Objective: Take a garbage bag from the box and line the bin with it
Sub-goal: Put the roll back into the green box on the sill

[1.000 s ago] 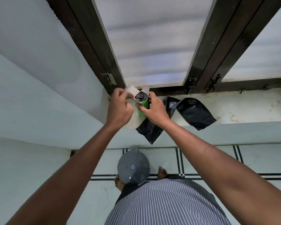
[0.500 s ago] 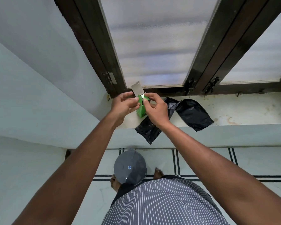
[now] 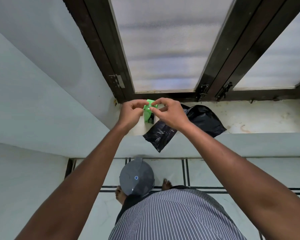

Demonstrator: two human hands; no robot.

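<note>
Both hands' grip [image 3: 150,108] on box [image 3: 149,116], bag [image 3: 197,122] beside.

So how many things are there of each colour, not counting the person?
Green: 1, the box on the window ledge, with both hands at its top.
Black: 1, the garbage bag lying on the ledge.
Grey: 1, the bin on the floor, lid on.
Total: 3

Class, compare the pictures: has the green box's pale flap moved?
Yes. The flap that stood up toward the window frame is folded down; the green box now looks closed.
</note>
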